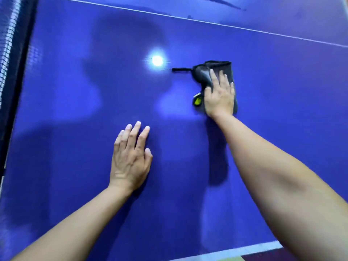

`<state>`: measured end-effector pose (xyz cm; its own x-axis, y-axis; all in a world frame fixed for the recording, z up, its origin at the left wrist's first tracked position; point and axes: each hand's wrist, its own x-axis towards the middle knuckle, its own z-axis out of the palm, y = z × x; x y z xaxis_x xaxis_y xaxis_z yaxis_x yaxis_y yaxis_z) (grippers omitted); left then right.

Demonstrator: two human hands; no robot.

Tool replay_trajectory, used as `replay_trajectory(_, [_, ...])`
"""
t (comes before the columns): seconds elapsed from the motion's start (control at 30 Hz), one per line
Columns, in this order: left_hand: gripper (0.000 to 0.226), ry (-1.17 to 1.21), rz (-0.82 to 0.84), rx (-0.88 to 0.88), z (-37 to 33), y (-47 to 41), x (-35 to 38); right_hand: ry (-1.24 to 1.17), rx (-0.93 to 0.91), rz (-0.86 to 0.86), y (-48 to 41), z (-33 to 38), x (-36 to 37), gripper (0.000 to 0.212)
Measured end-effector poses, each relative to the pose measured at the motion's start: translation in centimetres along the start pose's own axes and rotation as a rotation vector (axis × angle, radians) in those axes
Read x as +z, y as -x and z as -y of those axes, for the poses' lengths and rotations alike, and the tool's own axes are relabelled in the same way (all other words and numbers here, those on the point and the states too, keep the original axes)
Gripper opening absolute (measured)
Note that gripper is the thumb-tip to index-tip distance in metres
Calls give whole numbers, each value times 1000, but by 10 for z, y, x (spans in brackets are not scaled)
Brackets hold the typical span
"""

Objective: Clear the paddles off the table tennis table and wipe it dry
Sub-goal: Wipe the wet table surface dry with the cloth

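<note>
A dark grey cloth (207,71) with a black loop and a small yellow-green tag lies on the blue table tennis table (75,91). My right hand (219,95) presses flat on top of the cloth, fingers spread, arm stretched out over the table. My left hand (130,157) rests palm down on the bare blue surface nearer to me, fingers apart and holding nothing. No paddles are in view.
The net (7,44) with its white top band runs along the left edge. A white centre line (207,22) crosses the far side, with dark wet streaks (226,2) beyond it. A lamp's glare (157,60) reflects left of the cloth. The near white edge line (235,251) is at bottom right.
</note>
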<state>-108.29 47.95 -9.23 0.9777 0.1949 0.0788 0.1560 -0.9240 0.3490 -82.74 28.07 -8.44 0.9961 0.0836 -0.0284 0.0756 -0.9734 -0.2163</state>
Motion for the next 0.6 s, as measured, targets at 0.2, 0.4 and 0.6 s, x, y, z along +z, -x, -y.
replay_trajectory(0.2, [57,-65,1,-10,-3,4,7,-18,376,-117,-28,-3,6,63])
replay_trajectory(0.4, [55,-60,-10,-20,-2,3,5,7,-270,-36,46,166,45,69])
replay_trajectory(0.6, [55,-64,-24,-7,-3,2,8,-9,-662,150,52,199,54,59])
